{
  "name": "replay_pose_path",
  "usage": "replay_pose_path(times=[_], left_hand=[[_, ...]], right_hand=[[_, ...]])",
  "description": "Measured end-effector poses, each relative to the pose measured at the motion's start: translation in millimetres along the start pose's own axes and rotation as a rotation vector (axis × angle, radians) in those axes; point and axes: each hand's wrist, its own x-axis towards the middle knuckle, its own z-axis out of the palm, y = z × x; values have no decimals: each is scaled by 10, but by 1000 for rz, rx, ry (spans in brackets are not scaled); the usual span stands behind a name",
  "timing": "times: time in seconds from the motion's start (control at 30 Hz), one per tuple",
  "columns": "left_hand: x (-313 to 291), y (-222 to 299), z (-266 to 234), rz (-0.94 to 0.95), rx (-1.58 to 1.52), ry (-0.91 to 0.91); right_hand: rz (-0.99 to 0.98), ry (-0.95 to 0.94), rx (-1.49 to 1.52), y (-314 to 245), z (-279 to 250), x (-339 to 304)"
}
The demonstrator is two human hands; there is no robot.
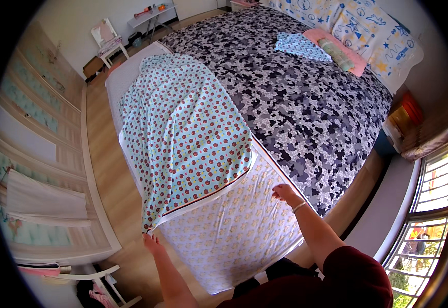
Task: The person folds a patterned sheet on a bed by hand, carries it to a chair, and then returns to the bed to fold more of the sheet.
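A light blue sheet (193,118) printed with small brown-red figures lies loosely rumpled over the far part of a narrow mattress. My left hand (152,242) is closed on its near left corner and holds it at the mattress's left edge. The near end of the mattress (234,226) shows a pale cover with yellowish figures. Over this cover, close to the mattress's right edge, my right hand (284,193) hovers with its fingers curled in and nothing visible in them. It is apart from the blue sheet's near edge, and a bracelet circles its wrist.
A large bed with a black, grey and white patterned cover (295,113) adjoins the mattress on the right. Pillows (342,54) lie at its far right. Wardrobe doors (34,149) line the left side, beyond a wooden floor strip. A white chair (110,43) and folding table (152,16) stand far left.
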Motion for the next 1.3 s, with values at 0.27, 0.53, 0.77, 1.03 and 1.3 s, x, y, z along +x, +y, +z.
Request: replay_pose_path(times=[0.27,0.53,0.77,1.03,1.3], left_hand=[[244,-159,84,6,-16,-60],[236,-241,299,-71,-111,-11],[291,-277,339,-96,-114,-1],[409,-41,-124,-60,-197,39],[-102,408,-608,-10,-427,-101]], right_hand=[[-445,338,-224,-472,206,1198],[-155,388,-800,-1347,590,954],[-280,458,-1045,-1281,503,1236],[-100,160,407,-787,-313,1198],[-327,584,837,-709,-1265,22]])
